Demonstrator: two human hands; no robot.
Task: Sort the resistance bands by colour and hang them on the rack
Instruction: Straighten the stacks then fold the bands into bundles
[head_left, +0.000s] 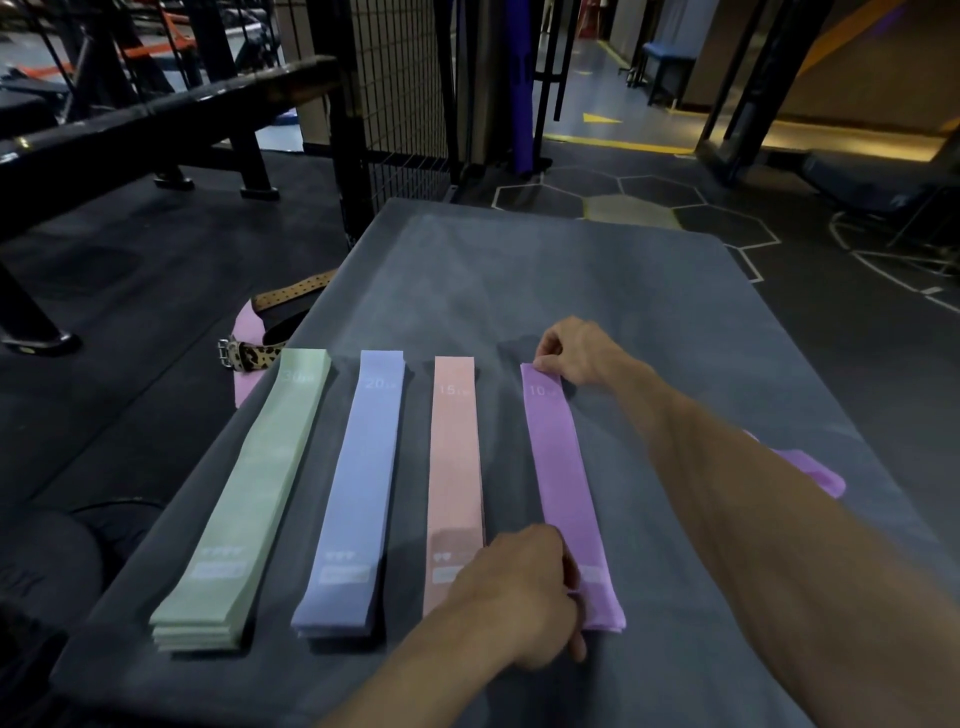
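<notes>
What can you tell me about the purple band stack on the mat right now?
The purple band stack lies flat on the grey mat, rightmost of four colour rows, beside the pink stack. It looks like thin matte stretch material, several layers deep, printed "10" at the far end. The right hand pinches its far end; the left hand holds its near end.

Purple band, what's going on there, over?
Right hand pinches purple band's far end, left hand grips near end. Green, blue, pink stacks laid out. Nothing blocking.

Green stack (248, 499), blue stack (358, 493), peach stack (454, 467), purple stack (563, 478), dark grey mat (519, 270), leopard-print belt (254, 357).
</notes>
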